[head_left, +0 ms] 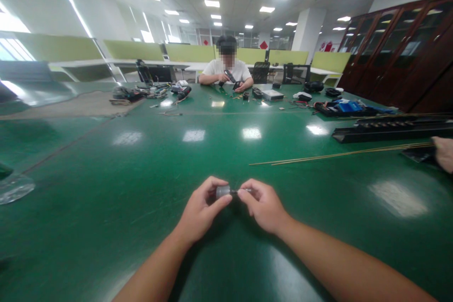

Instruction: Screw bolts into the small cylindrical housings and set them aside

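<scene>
Between the thumb and fingers of my left hand (207,203) is a short grey metal cylinder (223,192), held on its side just above the green tabletop. A thin dark shaft (234,192) points from its right end toward my right hand (262,203). The right fingers are pinched round a slim silvery piece (247,190) in line with that shaft. Whether the two are joined is hidden by the fingertips. The cylinder's exact kind cannot be made out.
Thin brass-coloured rods (311,156) lie to the right, near another person's hand (444,153). Behind them are a long black rail (389,132) and a tool tray (347,108). Across the green table (159,160) a person (226,68) handles a dark device. Tools and wires (152,90) lie far left.
</scene>
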Available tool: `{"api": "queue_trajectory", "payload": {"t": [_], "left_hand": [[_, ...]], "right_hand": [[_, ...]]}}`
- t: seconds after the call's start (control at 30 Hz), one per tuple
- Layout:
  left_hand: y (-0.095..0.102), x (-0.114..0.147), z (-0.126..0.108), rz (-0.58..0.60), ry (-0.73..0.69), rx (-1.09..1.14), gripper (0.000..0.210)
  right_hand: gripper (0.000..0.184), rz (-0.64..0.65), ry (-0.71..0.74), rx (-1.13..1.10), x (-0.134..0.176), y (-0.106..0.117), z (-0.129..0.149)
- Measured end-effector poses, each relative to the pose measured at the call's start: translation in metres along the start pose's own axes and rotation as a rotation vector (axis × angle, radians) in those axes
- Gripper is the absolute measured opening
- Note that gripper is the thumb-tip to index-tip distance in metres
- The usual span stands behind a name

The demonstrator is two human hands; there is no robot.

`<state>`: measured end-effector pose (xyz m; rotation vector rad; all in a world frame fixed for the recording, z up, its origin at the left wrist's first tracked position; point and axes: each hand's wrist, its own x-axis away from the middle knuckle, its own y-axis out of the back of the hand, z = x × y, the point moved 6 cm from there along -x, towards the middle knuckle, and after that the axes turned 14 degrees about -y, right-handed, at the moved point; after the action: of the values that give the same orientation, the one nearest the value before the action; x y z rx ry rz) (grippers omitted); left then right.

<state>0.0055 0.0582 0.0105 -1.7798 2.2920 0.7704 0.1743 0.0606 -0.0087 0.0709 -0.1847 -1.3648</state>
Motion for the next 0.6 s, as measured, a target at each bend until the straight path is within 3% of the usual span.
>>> {"api": "queue_trajectory", "payload": {"t": [0.6], "left_hand": [[0.0039, -0.0024, -0.0016, -0.062, 0.055, 0.035, 0.033]], "right_hand": [[0.028, -0.027, 0.014, -0.067, -0.002, 0.0017, -0.0037]]}}
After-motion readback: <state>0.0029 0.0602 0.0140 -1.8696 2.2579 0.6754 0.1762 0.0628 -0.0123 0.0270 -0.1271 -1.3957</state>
